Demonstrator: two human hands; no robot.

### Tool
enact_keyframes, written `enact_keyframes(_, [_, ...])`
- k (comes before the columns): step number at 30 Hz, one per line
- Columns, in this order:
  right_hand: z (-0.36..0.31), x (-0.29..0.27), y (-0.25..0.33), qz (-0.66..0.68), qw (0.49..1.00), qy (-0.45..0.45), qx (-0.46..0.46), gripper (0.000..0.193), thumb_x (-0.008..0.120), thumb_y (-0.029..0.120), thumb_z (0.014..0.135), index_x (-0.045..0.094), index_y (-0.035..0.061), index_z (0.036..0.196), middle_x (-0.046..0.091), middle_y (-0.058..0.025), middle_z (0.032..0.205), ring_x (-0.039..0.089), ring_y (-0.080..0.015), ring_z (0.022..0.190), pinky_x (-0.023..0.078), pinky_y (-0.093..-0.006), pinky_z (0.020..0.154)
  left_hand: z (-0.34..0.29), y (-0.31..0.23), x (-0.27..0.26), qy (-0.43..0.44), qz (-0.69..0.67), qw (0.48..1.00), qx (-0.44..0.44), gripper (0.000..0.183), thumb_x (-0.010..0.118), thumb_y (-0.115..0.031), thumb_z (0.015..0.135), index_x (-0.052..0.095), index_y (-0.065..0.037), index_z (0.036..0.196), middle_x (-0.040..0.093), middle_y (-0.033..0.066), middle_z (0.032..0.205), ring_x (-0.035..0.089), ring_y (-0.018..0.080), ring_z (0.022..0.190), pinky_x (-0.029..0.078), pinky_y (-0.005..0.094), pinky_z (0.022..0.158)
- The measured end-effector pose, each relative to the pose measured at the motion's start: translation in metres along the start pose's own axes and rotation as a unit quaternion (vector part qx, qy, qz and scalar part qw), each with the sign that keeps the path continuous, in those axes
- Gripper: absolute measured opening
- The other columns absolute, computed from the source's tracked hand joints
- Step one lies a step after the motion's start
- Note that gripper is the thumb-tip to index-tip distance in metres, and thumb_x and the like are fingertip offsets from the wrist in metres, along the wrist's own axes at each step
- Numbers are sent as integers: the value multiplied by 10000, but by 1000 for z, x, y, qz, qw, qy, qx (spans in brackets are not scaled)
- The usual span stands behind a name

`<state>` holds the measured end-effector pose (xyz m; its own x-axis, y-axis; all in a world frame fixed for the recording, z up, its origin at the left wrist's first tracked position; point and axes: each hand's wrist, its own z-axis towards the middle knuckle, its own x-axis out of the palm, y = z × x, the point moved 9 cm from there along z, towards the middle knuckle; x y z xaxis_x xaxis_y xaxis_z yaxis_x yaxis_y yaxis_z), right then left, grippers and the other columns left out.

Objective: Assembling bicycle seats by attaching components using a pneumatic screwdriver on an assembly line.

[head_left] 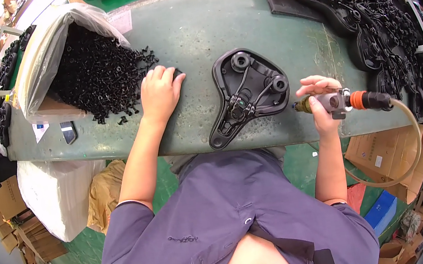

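A black bicycle saddle [248,87] lies upside down on the green worktable, its metal rails and two round spring seats facing up. The narrow nose points toward me. To its right, my right hand [321,97] is closed around an air screwdriver [333,102] with an orange and black hose fitting, held just off the saddle's edge. My left hand [160,92] rests at the right edge of a heap of small black screws [93,67]. Its fingers are curled, and something small and dark shows by the fingertips, too small to name.
The screws spill from a plastic-lined box [33,75] lying on its side at left. A phone [68,132] is near the front edge. Many black saddles and parts [379,29] pile up at right. The air hose [417,142] loops down past a cardboard box [385,154].
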<state>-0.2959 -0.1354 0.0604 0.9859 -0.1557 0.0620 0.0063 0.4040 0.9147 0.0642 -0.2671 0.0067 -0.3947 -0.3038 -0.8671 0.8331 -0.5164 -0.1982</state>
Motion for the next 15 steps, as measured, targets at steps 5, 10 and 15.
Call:
enact_keyframes(5, [2, -6, -2, 17, 1000, -9, 5, 375, 571, -140, 873, 514, 4, 1215, 661, -228, 1144, 685, -201, 767, 571, -349, 735, 9, -2, 7, -20, -56, 998, -4, 177, 805, -197, 872, 736, -57, 956, 645, 76, 915, 646, 302, 876, 532, 420, 776])
enact_keyframes(10, [4, 3, 45, 48, 997, -4, -67, 419, 543, -155, 860, 516, -2, 1249, 650, -258, 1128, 670, -228, 740, 575, -397, 723, 11, -4, 7, -29, -100, 993, -57, 216, 812, -248, 878, 745, -54, 946, 640, 77, 886, 655, 301, 883, 546, 426, 793])
enact_keyframes(15, [13, 29, 81, 132, 986, 46, -87, 434, 600, 11, 915, 503, 45, 1338, 622, -232, 1162, 654, -242, 742, 556, -449, 744, 31, -12, 28, 20, -38, 997, -61, 291, 802, -317, 889, 685, -53, 855, 678, 116, 911, 687, 345, 821, 558, 472, 717])
